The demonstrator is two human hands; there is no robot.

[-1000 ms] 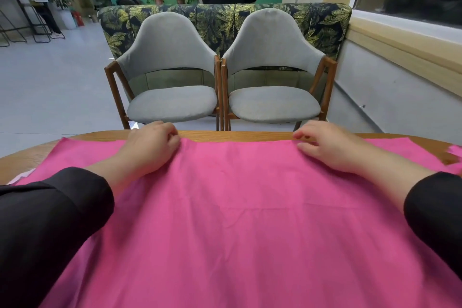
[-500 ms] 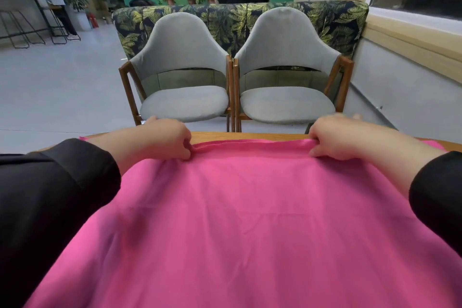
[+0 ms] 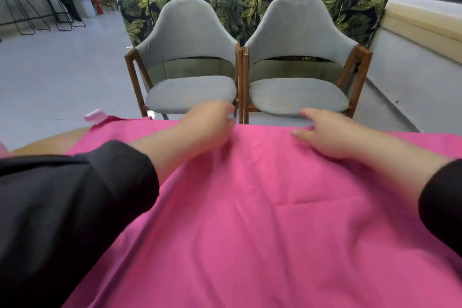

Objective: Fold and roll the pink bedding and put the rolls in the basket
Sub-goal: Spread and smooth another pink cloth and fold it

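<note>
The wide sheet of bright pink cotton bedding (image 3: 262, 207) fills the lower two thirds of the frame, spread over a light wooden table (image 3: 50, 139) whose bare edge shows only at the left centre. No basket shows in the view.

Both hands sit on the cloth's far edge, at the frame's centre. The left hand (image 3: 207, 125) is blurred; its fingers curl down over the edge, but whether they pinch the fabric cannot be told. The right hand (image 3: 327, 132) lies flatter on the cloth, fingers loosely extended toward the left — it rests on the bedding rather than clenching it. Black sleeves (image 3: 62, 207) cover both forearms.

Soft creases run through the fabric below the hands. A pale pink corner (image 3: 96, 115) lifts at the left edge of the sheet.

Beyond the table, in the upper centre, stand two grey upholstered armchairs with wooden frames (image 3: 190, 57) — side by side, in front of a leaf-patterned sofa back (image 3: 240, 5).
</note>
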